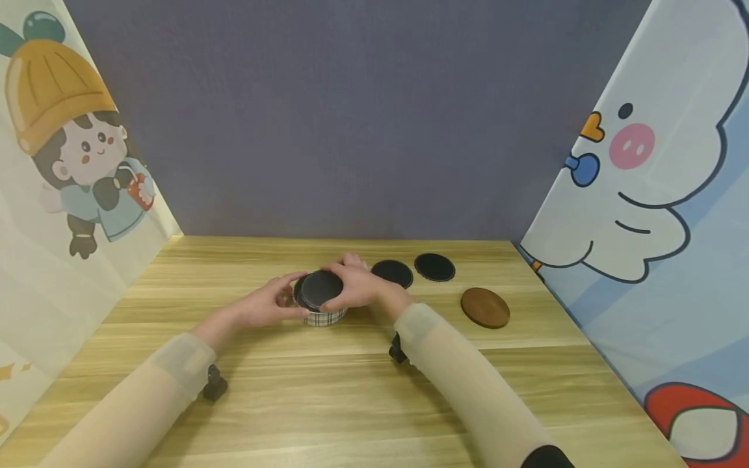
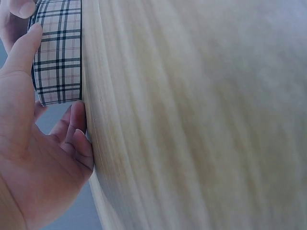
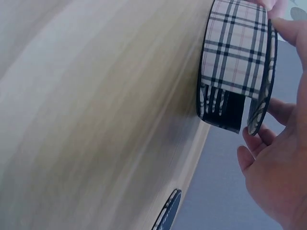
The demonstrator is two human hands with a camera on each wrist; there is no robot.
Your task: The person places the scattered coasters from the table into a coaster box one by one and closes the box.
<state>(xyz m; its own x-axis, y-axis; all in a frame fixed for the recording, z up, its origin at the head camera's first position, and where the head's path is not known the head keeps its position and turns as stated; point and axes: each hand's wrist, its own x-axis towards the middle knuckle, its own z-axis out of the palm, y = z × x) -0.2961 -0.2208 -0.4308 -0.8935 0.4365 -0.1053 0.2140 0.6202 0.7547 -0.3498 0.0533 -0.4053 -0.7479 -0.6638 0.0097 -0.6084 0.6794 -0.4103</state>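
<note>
A round holder [image 1: 324,319] in black, white and tan plaid stands on the table, and its side wall [image 2: 60,52] fills the top of the left wrist view. My left hand [image 1: 264,307] holds it from the left, thumb at the top rim and fingers curled behind. Over its top, my right hand [image 1: 358,288] grips a round black coaster [image 1: 322,290] by the edge. In the right wrist view this coaster [image 3: 260,112] shows a plaid underside and tilts at the rim, above a cut-out in the holder's wall. Another dark disc edge shows beneath it in the head view.
Two more black coasters lie behind and right of my right hand, a nearer coaster [image 1: 393,273] and a farther coaster [image 1: 435,267]. A brown wooden disc [image 1: 485,307] lies to the right on the wooden table [image 1: 304,403]. A grey panel [image 1: 351,130] rises behind, with printed panels at both sides.
</note>
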